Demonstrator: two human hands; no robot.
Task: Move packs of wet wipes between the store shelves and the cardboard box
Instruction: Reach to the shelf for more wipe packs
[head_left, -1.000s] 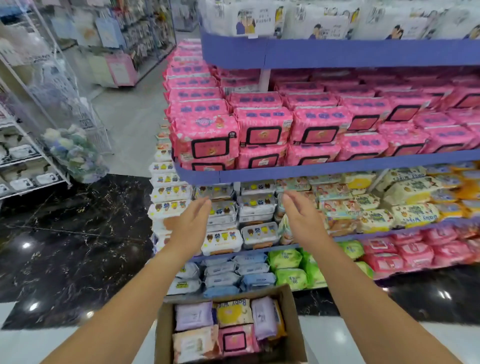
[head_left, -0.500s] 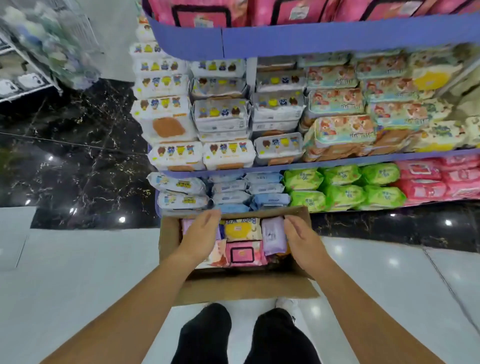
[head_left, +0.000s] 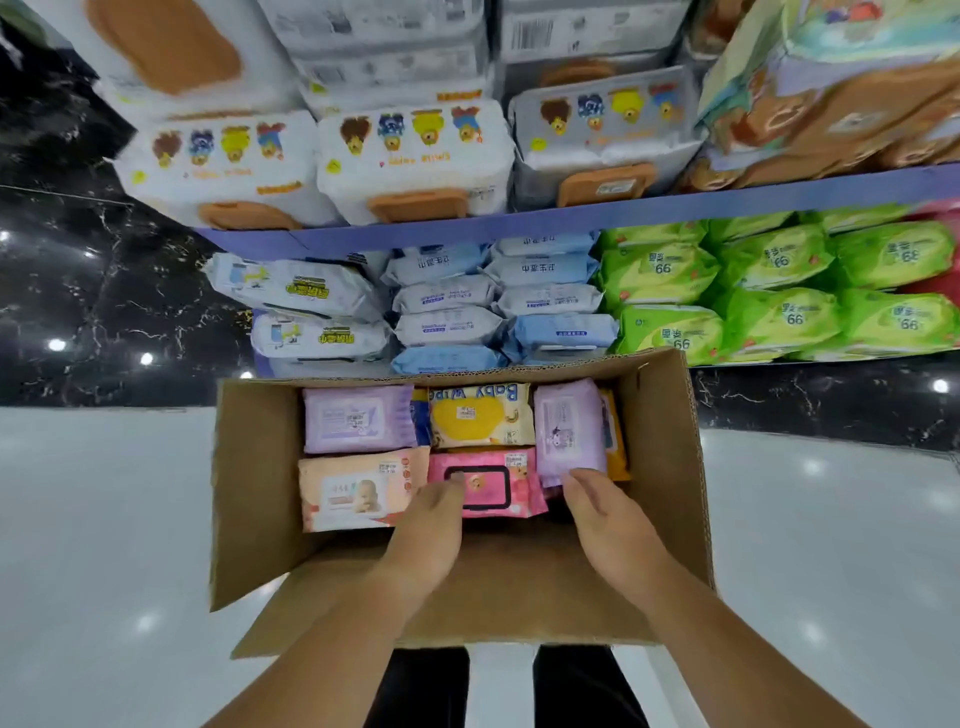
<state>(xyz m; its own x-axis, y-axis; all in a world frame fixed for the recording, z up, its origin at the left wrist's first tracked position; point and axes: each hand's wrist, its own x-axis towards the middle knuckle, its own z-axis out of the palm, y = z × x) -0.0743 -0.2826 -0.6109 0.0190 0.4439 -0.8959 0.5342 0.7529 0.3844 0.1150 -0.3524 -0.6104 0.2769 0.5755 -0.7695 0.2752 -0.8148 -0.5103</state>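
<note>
An open cardboard box (head_left: 670, 467) stands on the floor in front of the shelves. Inside lie a pink wipes pack (head_left: 488, 486), a peach pack (head_left: 358, 491), a lilac pack (head_left: 358, 418), a yellow "Baby Wipes" pack (head_left: 480, 415) and an upright purple pack (head_left: 569, 431). My left hand (head_left: 428, 535) reaches into the box, its fingertips touching the pink pack's left end. My right hand (head_left: 608, 525) reaches in at the pink pack's right side, fingertips at the purple pack's lower end. Both hands have extended fingers and hold nothing.
The bottom shelf behind the box holds light blue packs (head_left: 447, 301) and green packs (head_left: 779, 291). Above a blue shelf edge (head_left: 623, 213) sit white cartoon packs (head_left: 415, 150). Dark marble floor lies left, white floor on both sides. My legs are below the box.
My view tilted down from the shelves to the box. Both hands came down from shelf height into the box and moved inward to the two sides of the pink pack.
</note>
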